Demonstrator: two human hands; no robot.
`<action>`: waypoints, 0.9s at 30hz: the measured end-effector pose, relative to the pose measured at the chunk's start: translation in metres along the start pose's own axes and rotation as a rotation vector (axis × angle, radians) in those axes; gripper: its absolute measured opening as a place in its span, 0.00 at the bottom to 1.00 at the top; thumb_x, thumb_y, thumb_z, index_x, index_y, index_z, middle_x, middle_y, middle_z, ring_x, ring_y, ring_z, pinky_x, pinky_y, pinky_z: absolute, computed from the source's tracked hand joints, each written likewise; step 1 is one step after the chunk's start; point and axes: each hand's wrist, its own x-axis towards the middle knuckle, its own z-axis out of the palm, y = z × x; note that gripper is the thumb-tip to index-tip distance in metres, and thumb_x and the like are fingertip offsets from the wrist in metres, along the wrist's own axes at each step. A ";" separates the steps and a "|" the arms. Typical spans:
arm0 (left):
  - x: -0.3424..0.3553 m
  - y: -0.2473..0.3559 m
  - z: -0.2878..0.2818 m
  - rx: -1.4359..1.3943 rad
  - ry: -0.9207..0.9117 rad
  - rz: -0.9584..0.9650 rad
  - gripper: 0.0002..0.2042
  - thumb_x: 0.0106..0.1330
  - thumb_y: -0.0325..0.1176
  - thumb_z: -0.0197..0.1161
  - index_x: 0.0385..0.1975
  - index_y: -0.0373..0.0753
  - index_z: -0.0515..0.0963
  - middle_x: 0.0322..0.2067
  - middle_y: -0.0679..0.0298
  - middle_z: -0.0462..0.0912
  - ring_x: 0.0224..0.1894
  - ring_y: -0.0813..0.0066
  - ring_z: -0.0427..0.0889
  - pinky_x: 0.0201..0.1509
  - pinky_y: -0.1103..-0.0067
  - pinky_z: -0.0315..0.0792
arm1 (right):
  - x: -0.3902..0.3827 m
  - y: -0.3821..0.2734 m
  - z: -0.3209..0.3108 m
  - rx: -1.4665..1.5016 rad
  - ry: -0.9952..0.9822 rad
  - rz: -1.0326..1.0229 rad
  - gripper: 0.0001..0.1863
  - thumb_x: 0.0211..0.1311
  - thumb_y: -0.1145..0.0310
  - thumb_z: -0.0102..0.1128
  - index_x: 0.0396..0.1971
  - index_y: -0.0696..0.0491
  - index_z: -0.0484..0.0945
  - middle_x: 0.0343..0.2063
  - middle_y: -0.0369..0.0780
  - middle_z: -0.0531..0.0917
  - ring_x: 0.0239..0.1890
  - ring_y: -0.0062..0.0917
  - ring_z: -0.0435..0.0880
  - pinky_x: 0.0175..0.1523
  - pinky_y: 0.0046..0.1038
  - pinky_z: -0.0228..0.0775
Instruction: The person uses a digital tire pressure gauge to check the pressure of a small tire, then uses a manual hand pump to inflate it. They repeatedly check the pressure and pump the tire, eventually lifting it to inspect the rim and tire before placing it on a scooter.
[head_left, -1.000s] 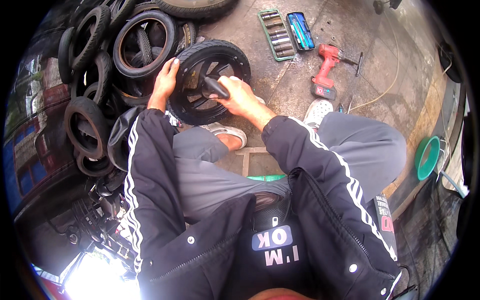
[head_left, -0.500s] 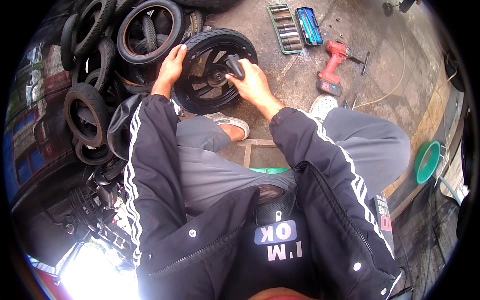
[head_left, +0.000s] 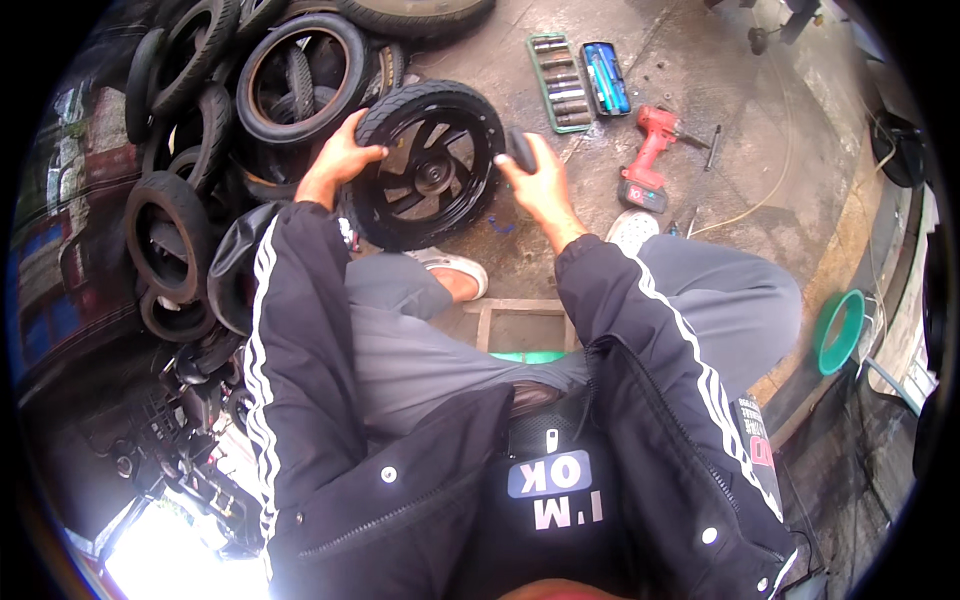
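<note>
A black wheel with five spokes and a treaded tyre (head_left: 408, 98) stands tilted in front of me. My left hand (head_left: 345, 155) grips the tyre's left side, thumb laid toward the rim. My right hand (head_left: 537, 175) holds a dark, short-handled tool (head_left: 520, 150) just beside the wheel's right edge; the tool's working end is hard to make out. Below the wheel are my shoes (head_left: 455, 268) and a small blue item (head_left: 500, 225) on the ground.
Piled tyres (head_left: 165, 235) fill the left. At upper right lie a socket case (head_left: 557, 85), a blue tool box (head_left: 605, 80), a red impact wrench (head_left: 655, 140) and a bar (head_left: 714, 147). A green basin (head_left: 838, 330) and a hose (head_left: 780, 185) are on the right.
My right hand, with the dark tool, has moved from over the hub to the wheel's right edge. My left hand has shifted slightly on the tyre, and the hub is now uncovered.
</note>
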 end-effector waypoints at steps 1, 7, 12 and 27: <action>0.000 0.005 -0.001 -0.077 -0.045 -0.003 0.46 0.52 0.42 0.83 0.72 0.40 0.68 0.57 0.49 0.84 0.61 0.60 0.83 0.68 0.69 0.73 | 0.009 0.025 -0.013 0.003 0.092 0.059 0.27 0.59 0.63 0.77 0.56 0.56 0.78 0.44 0.47 0.86 0.48 0.40 0.87 0.55 0.39 0.77; -0.011 0.030 0.023 -0.269 0.051 -0.104 0.42 0.51 0.42 0.84 0.65 0.29 0.74 0.53 0.51 0.87 0.54 0.65 0.86 0.61 0.71 0.77 | 0.041 0.109 -0.103 -0.176 0.623 0.150 0.35 0.60 0.63 0.75 0.66 0.55 0.73 0.51 0.52 0.86 0.55 0.44 0.86 0.61 0.42 0.74; -0.062 0.048 0.027 -0.155 0.300 -0.056 0.41 0.51 0.44 0.84 0.64 0.29 0.75 0.52 0.52 0.88 0.54 0.65 0.86 0.61 0.71 0.77 | 0.040 0.080 -0.120 -0.129 0.600 0.393 0.37 0.57 0.64 0.76 0.67 0.53 0.72 0.48 0.46 0.87 0.51 0.37 0.87 0.59 0.38 0.74; -0.199 0.082 -0.112 -1.386 0.603 0.360 0.20 0.77 0.42 0.62 0.57 0.32 0.78 0.48 0.56 0.88 0.46 0.64 0.89 0.52 0.70 0.83 | 0.051 -0.180 -0.149 0.061 -0.092 -0.115 0.40 0.71 0.52 0.65 0.76 0.53 0.61 0.67 0.52 0.74 0.66 0.39 0.77 0.66 0.38 0.72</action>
